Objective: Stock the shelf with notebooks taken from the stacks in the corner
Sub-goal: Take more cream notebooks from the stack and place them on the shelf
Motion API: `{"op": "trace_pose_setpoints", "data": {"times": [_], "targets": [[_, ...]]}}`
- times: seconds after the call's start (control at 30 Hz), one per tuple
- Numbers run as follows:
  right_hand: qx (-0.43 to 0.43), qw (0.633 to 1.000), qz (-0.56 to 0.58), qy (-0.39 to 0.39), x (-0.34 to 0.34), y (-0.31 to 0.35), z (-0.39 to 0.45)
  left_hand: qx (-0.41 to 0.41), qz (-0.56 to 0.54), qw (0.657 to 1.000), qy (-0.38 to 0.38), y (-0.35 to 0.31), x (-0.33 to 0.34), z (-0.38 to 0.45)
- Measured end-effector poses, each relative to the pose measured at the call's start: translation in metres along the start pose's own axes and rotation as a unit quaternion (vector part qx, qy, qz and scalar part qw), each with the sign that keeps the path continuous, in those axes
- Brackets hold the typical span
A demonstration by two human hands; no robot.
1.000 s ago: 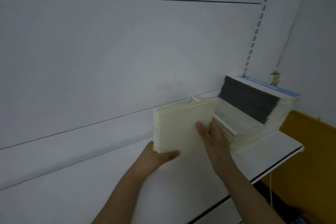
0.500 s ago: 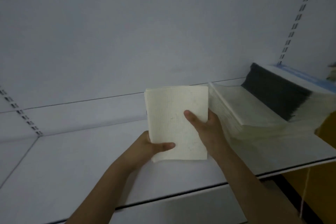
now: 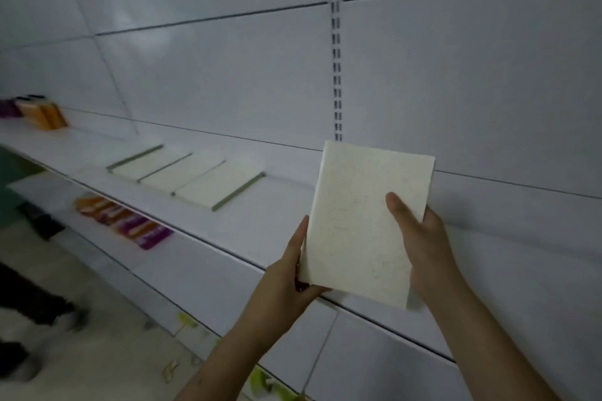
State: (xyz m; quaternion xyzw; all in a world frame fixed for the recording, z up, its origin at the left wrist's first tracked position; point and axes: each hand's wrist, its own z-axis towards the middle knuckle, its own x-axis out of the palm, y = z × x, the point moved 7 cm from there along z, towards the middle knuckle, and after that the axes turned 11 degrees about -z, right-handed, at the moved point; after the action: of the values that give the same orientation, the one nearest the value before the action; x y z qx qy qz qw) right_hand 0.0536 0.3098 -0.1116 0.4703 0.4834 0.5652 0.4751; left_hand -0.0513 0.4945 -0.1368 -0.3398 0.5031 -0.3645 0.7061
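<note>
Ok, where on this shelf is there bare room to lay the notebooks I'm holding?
Bare shelf runs from the row of flat notebooks rightward, behind the held notebooks gripped by the left hand and right hand. Far left is crowded: orange books stand there.

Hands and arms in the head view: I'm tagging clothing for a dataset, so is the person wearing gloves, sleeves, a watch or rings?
Nothing worn shows. The left hand and right hand are bare, without gloves, rings or a watch visible. Both forearms are uncovered down to the frame's bottom edge; no sleeve appears.
</note>
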Motion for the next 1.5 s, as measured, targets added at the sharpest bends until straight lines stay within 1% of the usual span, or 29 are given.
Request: {"op": "trace_pose_setpoints", "data": {"times": [0.23, 0.33, 0.43, 0.5, 0.7, 0.77, 0.9, 1.1, 1.2, 1.3, 1.33, 1.43, 1.47, 1.5], "targets": [[0.015, 0.994, -0.006, 0.110, 0.233, -0.013, -0.016, -0.053, -0.016, 0.996, -0.075, 0.090, -0.188, -0.051], [0.022, 0.992, -0.022, 0.124, 0.314, -0.021, -0.022, -0.064, -0.013, 0.995, -0.081, 0.126, -0.256, -0.064], [0.023, 0.992, -0.038, 0.120, 0.372, -0.030, -0.019, -0.078, 0.010, 0.995, -0.061, 0.151, -0.302, -0.067], [0.032, 0.991, -0.045, 0.120, 0.401, -0.034, -0.015, -0.079, 0.022, 0.995, -0.054, 0.165, -0.325, -0.063], [0.065, 0.988, -0.034, 0.133, 0.473, -0.044, 0.015, -0.058, 0.013, 0.994, -0.095, 0.212, -0.391, -0.031], [0.065, 0.987, -0.033, 0.144, 0.497, -0.048, 0.036, -0.063, 0.012, 0.992, -0.108, 0.232, -0.409, -0.015], [0.073, 0.978, -0.073, 0.182, 0.545, -0.054, 0.092, -0.061, 0.033, 0.989, -0.129, 0.271, -0.448, 0.027], [0.107, 0.963, -0.100, 0.226, 0.605, -0.063, 0.175, -0.080, 0.078, 0.988, -0.109, 0.320, -0.507, 0.106], [0.135, 0.961, -0.103, 0.219, 0.632, -0.071, 0.206, -0.098, 0.108, 0.983, -0.115, 0.348, -0.538, 0.140], [0.151, 0.963, -0.115, 0.191, 0.656, -0.079, 0.232, -0.102, 0.123, 0.979, -0.124, 0.369, -0.561, 0.168], [0.150, 0.964, -0.123, 0.180, 0.662, -0.080, 0.238, -0.092, 0.122, 0.980, -0.125, 0.371, -0.566, 0.176], [0.161, 0.965, -0.137, 0.155, 0.679, -0.088, 0.257, -0.028, 0.116, 0.987, -0.112, 0.376, -0.578, 0.201], [0.174, 0.962, -0.144, 0.151, 0.685, -0.091, 0.259, -0.017, 0.148, 0.984, -0.097, 0.380, -0.582, 0.210], [0.186, 0.960, -0.149, 0.148, 0.691, -0.095, 0.262, -0.021, 0.209, 0.974, -0.080, 0.387, -0.586, 0.220]]}}
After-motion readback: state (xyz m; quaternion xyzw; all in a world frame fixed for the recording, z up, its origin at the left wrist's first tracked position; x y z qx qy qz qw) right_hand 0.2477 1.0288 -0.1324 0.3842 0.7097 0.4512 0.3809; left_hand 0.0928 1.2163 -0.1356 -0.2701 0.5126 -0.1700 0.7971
